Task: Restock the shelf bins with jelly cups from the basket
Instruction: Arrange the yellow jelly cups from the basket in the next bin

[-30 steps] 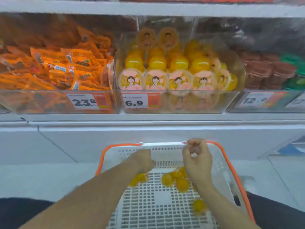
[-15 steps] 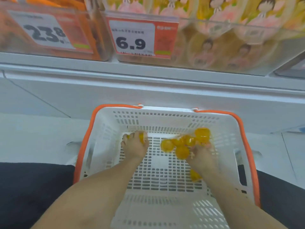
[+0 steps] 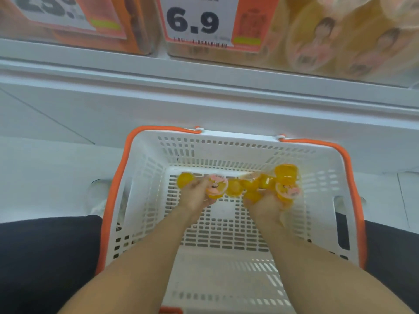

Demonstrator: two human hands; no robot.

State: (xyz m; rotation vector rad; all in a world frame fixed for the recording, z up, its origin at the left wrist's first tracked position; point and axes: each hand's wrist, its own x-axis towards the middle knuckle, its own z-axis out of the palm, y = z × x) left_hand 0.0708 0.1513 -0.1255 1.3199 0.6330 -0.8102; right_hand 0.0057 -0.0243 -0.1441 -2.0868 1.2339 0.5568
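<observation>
**Both hands loaded, ready to lift**

A second ago my right hand was up at the far rim of the basket and my left was only reaching among the cups. Now both are down at the far end of the floor of the basket. My left hand grips a cup with its pink lid turned toward me; one more cup lies just left of my knuckles. My right hand closes on a cluster of cups, some stacked past my fingertips. A few loose ones lie between my hands. My head has dropped too, so the bin behind the 6.9 tag fills the top edge, well above both hands. I judge the gathering nearly done: next comes lifting both handfuls up to that bin.
</observation>
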